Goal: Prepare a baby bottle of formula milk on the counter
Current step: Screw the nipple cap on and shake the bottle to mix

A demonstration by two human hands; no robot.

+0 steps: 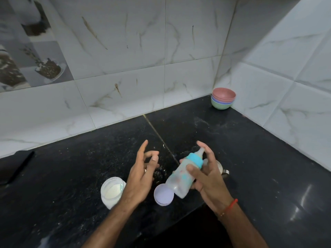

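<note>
The lilac lid point(163, 194) lies on the black desk point(259, 158), nearest the viewer, with the open powder jar point(112, 193) to its left. Just above the lid, the right hand point(208, 178) grips the baby bottle point(184, 174), fingers clamped round its tilted body, the blue-collared teat pointing away. Left of the bottle, the left hand point(143, 174) hovers, fingers spread and holding nothing. Far behind the bottle, stacked bowls point(223, 98) sit in the tiled corner.
</note>
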